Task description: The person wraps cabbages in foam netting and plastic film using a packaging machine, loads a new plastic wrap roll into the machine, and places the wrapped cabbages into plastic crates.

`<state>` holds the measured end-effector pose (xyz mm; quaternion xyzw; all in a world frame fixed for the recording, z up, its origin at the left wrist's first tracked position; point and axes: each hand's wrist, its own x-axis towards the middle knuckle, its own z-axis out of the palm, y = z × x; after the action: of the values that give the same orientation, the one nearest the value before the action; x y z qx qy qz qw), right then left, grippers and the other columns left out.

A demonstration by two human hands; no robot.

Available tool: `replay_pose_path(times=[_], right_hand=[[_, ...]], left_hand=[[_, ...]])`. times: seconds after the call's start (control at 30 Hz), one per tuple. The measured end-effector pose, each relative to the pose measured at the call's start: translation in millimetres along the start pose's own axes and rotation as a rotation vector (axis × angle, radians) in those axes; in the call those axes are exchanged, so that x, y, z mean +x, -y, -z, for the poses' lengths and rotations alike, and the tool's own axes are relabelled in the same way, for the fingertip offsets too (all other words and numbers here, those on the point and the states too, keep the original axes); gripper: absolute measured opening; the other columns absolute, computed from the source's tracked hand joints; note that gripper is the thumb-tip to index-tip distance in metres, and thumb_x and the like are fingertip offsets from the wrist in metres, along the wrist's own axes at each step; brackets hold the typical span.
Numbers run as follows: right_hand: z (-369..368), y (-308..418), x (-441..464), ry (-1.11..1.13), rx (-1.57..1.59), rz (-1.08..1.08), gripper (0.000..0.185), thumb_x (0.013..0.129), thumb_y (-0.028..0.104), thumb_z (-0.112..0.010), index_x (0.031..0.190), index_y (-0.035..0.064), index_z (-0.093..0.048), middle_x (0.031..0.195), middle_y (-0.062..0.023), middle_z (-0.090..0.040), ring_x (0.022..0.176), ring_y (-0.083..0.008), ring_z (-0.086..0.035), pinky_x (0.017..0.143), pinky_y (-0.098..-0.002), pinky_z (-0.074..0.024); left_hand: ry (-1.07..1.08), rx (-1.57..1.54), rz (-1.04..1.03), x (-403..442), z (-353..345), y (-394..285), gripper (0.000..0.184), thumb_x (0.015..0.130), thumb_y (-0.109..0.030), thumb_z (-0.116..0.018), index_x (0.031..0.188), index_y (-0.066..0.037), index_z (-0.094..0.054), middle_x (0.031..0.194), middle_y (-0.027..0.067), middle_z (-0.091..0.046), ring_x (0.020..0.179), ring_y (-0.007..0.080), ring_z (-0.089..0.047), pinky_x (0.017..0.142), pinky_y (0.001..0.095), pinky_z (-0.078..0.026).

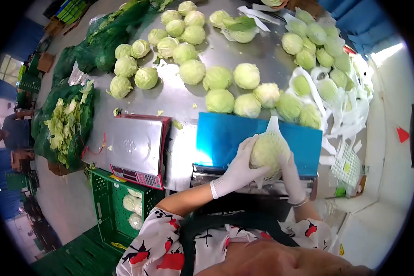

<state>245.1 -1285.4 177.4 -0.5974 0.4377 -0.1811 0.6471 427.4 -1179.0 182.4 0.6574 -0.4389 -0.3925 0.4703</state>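
Observation:
A pale green cabbage (267, 149) in a white foam net sleeve is held between my two white-gloved hands, above the near edge of a blue flat panel (216, 140). My left hand (240, 168) wraps its left side and underside, thumb spread along the bottom. Against the right side presses my right hand (293, 177), its fingers partly hidden behind the net. One end of the net sticks up beyond the cabbage. Bare cabbages (218, 101) sit in a row just past the panel.
A weighing scale (135, 145) stands left of the panel. Below it, a green crate (119, 207) holds several wrapped cabbages. Netted cabbages (316, 34) and loose white foam nets (349, 106) lie at the right. Green mesh sacks (96, 50) line the left, where another person (16, 131) stands farther off.

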Motion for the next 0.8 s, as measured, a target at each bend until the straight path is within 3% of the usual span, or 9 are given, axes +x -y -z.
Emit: replay_pose_path(times=[0.03,0.07,0.23,0.3,0.43,0.5,0.57,0.67,0.8], right_hand=[[2,-12,-19,-0.054,-0.002,-0.003,0.053,0.104,0.03,-0.054,0.144,-0.0027,-0.043,0.148,-0.0131,-0.046,0.134,-0.0232,-0.046,0.113,-0.0366,-0.0355],[7,-26,-27,-0.155,-0.58,0.257,0.052,0.101,0.025,-0.057,0.141,-0.0053,-0.045,0.134,-0.0226,-0.055,0.127,-0.0316,-0.05,0.107,-0.0408,-0.0391],[6,-42,-15,-0.181,-0.1,0.194,0.059,0.102,0.029,-0.059,0.144,-0.0073,-0.041,0.138,-0.026,-0.053,0.129,-0.0321,-0.05,0.109,-0.0378,-0.0381],[17,-30,-36,-0.226,0.023,0.202,0.064,0.1,0.031,-0.064,0.145,-0.0073,-0.041,0.14,-0.0257,-0.051,0.13,-0.0331,-0.049,0.112,-0.0387,-0.0353],[51,-52,-92,-0.791,-1.032,0.433,0.06,0.089,0.037,-0.074,0.129,-0.0028,-0.054,0.123,-0.0235,-0.057,0.123,-0.0384,-0.049,0.109,-0.0514,-0.0346],[52,-81,-111,-0.727,-1.217,0.152,0.065,0.09,0.045,-0.07,0.131,-0.0029,-0.053,0.124,-0.0239,-0.057,0.124,-0.0391,-0.049,0.111,-0.0563,-0.0309],[39,-89,-118,-0.703,-1.338,0.203,0.056,0.093,0.042,-0.065,0.128,-0.0004,-0.056,0.115,-0.0192,-0.062,0.119,-0.0364,-0.051,0.113,-0.0557,-0.0273],[35,-116,-88,-0.694,-0.956,0.4,0.026,0.097,0.023,-0.061,0.119,0.0086,-0.065,0.092,-0.0085,-0.068,0.1,-0.0279,-0.061,0.114,-0.0477,-0.0275],[73,-57,-128,-0.095,-0.105,0.161,0.019,0.091,0.004,-0.065,0.107,-0.0021,-0.072,0.1,-0.0042,-0.073,0.086,-0.0095,-0.063,0.078,-0.0246,-0.0505]], left_hand=[[0.029,0.049,-0.005,-9,-5,-4,0.1,0.078,-0.025,-0.083,0.155,0.0,-0.026,0.153,0.0258,-0.031,0.145,0.0394,-0.031,0.121,0.0437,-0.028],[0.065,0.101,-0.015,-16,-9,-6,0.098,0.078,-0.025,-0.082,0.155,0.0,-0.027,0.153,0.0258,-0.031,0.145,0.0401,-0.032,0.121,0.0439,-0.028],[-0.022,0.147,-0.186,-22,-6,13,0.092,0.08,-0.022,-0.081,0.154,-0.001,-0.031,0.148,0.0226,-0.043,0.138,0.0367,-0.041,0.118,0.0436,-0.032],[-0.19,0.181,-0.148,-52,13,7,0.091,0.079,-0.025,-0.082,0.152,0.002,-0.034,0.131,0.0229,-0.055,0.118,0.0372,-0.054,0.107,0.0449,-0.04],[-0.434,1.078,-0.061,-131,44,50,0.088,0.08,-0.04,-0.08,0.147,0.003,-0.042,0.098,0.0147,-0.067,0.1,0.0321,-0.058,0.089,0.0462,-0.042],[-0.429,1.149,0.022,-155,29,62,0.088,0.081,-0.045,-0.078,0.146,0.003,-0.043,0.1,0.0152,-0.067,0.101,0.0326,-0.058,0.092,0.0467,-0.04],[-0.437,1.096,-0.046,-154,11,69,0.086,0.081,-0.035,-0.079,0.148,0.004,-0.041,0.096,0.0124,-0.068,0.101,0.0298,-0.057,0.096,0.0471,-0.038],[-0.457,0.56,0.018,-138,-4,92,0.067,0.086,-0.009,-0.072,0.149,-0.007,-0.047,0.085,0.0047,-0.068,0.095,0.0256,-0.058,0.091,0.0424,-0.043],[-0.177,0.038,0.04,-162,46,32,0.02,0.091,-0.004,-0.066,0.108,-0.003,-0.077,0.098,0.0081,-0.075,0.089,0.016,-0.066,0.084,0.0309,-0.051]])
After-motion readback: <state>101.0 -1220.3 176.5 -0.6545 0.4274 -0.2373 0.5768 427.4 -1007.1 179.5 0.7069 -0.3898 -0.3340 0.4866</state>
